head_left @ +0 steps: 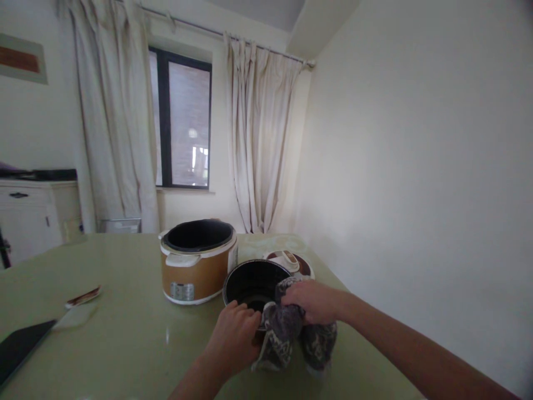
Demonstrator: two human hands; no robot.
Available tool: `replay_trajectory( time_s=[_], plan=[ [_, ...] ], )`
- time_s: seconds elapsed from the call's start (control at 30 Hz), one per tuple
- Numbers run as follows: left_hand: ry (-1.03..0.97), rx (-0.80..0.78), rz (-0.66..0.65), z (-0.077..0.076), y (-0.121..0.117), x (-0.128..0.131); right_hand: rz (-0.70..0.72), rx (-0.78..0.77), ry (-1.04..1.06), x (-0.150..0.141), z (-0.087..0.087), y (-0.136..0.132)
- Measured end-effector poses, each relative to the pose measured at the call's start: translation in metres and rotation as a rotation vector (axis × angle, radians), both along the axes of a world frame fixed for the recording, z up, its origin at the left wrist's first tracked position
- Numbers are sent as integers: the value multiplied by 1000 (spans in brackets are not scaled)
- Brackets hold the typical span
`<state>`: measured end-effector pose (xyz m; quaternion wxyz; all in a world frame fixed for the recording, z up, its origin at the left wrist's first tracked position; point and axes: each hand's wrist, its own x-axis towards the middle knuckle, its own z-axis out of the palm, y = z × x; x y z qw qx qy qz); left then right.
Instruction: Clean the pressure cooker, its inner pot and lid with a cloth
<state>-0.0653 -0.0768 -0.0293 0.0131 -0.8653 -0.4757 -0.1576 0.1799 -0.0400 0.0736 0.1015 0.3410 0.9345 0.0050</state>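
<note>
A black inner pot [252, 283] stands on the pale green table [133, 333], just right of a tan and white rice cooker body [197, 261] whose top is open. My left hand [235, 336] grips the pot's near rim, fingers curled over the edge. My right hand [313, 301] is closed on a dark patterned cloth [287, 336] that drapes over the pot's right rim and hangs down outside it. The cooker's lid [291, 261] lies flat on the table behind the pot.
A dark flat tablet [20, 347], a white object [75, 316] and a small brown-edged packet [83, 296] lie at the table's left. A white wall runs along the right. Curtains, a window and a white cabinet [29, 214] stand behind the table.
</note>
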Motion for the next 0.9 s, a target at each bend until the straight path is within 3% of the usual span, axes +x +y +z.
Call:
replay_trajectory(
  time_s=[0.1,0.23,0.3,0.37,0.43,0.5,0.63,0.73,0.83,0.9],
  plan=[
    [-46,-4,2,-2,0,1,54,-18,114,6,43,9],
    [-67,-13,-11,1,-2,1,77,-5,563,-1,101,21],
    [-59,-17,-14,2,-2,1,62,30,796,-10,118,30],
    [-62,-14,-8,2,-1,1,23,68,940,-21,122,42],
    [-74,-12,-5,1,-1,1,-21,36,913,-31,115,56],
    [-85,-19,-9,0,-1,1,-48,-67,725,-40,99,67],
    [-119,4,-17,-1,0,1,-74,-197,255,-59,44,77],
    [-120,18,-32,-1,0,2,-10,-68,-157,-77,-3,75],
    [-116,12,-27,-2,0,3,102,92,-186,-98,-39,74],
    [-122,8,-23,-2,0,4,103,176,-156,-111,-50,73]
  ],
)
